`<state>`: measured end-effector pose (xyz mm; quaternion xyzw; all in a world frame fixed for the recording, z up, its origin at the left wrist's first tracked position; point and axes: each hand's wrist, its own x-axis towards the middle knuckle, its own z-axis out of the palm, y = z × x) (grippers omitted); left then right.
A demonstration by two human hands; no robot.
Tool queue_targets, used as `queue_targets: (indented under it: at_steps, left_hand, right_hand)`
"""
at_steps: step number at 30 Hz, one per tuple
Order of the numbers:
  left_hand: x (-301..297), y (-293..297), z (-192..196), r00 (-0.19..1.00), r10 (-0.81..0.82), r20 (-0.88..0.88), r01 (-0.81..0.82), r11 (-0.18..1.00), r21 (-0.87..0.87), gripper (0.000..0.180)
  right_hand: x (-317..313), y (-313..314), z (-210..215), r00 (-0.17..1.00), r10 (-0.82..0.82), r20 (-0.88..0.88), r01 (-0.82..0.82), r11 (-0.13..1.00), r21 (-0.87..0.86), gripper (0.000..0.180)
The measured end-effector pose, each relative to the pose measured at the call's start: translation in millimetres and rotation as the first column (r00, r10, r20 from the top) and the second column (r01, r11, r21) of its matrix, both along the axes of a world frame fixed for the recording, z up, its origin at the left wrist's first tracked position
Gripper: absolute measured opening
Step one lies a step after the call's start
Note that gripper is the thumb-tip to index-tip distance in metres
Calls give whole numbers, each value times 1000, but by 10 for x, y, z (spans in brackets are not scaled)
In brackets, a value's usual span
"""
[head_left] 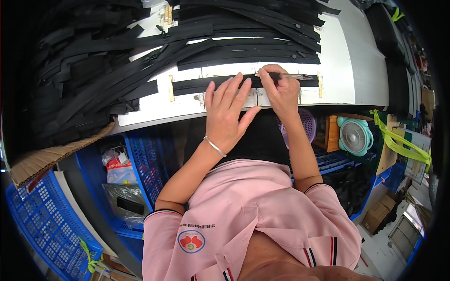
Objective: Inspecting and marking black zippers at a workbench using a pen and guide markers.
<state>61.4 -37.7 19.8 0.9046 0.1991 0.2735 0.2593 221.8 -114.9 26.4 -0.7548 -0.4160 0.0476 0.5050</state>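
A black zipper strip [190,87] lies straight across the white board [335,70] near the table's front edge. My left hand [227,107] rests on it, fingers stretched out and thumb apart, pressing it flat. My right hand [284,93] grips a pen [300,76] whose clear end points right. Its fingers sit at the strip's far edge, beside a dark line on the board; the pen's tip is too small to make out. Yellowish tape marks [320,85] stand by both ends of the strip.
Many loose black zipper strips [70,79] heap up at the left, and more lie in rows [253,49] beyond my hands. Below the table are a blue crate [145,164] holding bags and a phone [130,205], a purple basket [307,124] and a teal fan [355,136].
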Motion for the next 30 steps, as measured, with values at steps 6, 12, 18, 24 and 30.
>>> queue_targets:
  at_steps: [6,12,18,24,30]
  left_hand:
    - [58,-26,-3,998,7,-55,-6,1000,25,50]
    - [70,-31,-13,997,13,-74,-10,999,35,50]
    - [82,-25,-13,997,2,-79,2,999,49,51]
    - [82,-29,-10,995,5,-104,3,997,75,51]
    - [84,-22,-58,996,0,-92,10,994,110,50]
  right_hand:
    - [15,-25,-43,997,-19,-72,24,998,62,13]
    - [49,-113,-1,981,109,-158,-108,994,15,11]
    - [54,-93,-37,989,115,-90,-108,990,87,10]
    - [185,-348,192,920,106,-376,-4,964,264,12]
    - [772,-706,155,946,-151,-287,177,982,67,16]
